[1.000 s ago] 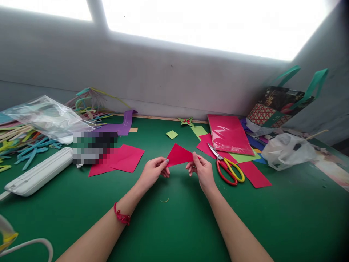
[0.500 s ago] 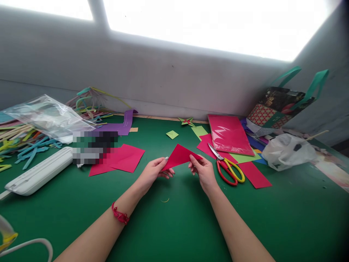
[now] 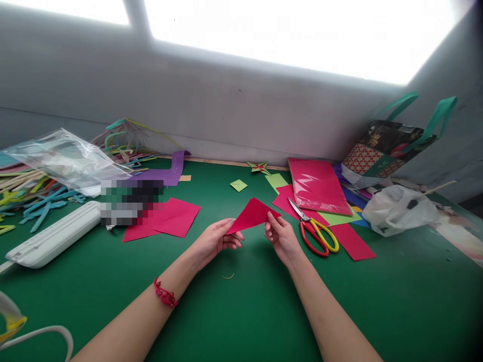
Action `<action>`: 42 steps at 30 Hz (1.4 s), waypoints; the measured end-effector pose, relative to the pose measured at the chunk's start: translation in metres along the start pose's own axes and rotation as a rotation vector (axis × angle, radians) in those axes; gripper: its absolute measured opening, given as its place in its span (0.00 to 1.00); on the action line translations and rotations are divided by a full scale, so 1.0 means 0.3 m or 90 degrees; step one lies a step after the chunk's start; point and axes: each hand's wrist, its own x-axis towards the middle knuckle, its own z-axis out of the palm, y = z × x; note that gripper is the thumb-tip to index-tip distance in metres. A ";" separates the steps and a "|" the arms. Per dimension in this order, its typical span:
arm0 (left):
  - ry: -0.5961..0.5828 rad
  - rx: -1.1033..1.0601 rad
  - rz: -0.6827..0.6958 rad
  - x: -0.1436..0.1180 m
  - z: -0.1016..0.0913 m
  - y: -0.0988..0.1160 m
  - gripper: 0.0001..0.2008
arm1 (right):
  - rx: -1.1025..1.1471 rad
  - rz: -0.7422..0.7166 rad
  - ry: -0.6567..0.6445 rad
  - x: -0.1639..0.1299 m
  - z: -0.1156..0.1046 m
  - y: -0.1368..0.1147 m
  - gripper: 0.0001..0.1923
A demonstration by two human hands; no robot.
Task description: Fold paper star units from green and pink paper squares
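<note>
A sheet of red paper (image 3: 253, 215), folded into a triangle with its peak pointing away from me, is held just above the green table. My left hand (image 3: 219, 238) pinches its left corner between thumb and fingers. At the right corner, my right hand (image 3: 279, 231) pinches it the same way. Scissors (image 3: 316, 232) with one red and one yellow handle lie right of my right hand, blades pointing up and left. Beyond the triangle sit a small folded green paper square (image 3: 239, 185) and a green and red folded paper star (image 3: 258, 167).
Red paper sheets (image 3: 177, 218) lie left of my hands. A red paper pack (image 3: 319, 186), a white plastic bag (image 3: 400, 208) and a patterned bag (image 3: 385, 146) stand right. Colourful strips, a clear bag (image 3: 64, 161) and a white glue gun-like device or power strip (image 3: 53, 236) occupy the left.
Both hands have shifted slightly right with the red paper. The triangle's peak has moved right, and two offset layers now show at its top.
</note>
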 end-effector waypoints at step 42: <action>0.076 0.246 -0.016 -0.008 -0.030 0.005 0.18 | -0.193 0.119 -0.200 -0.030 -0.023 -0.039 0.14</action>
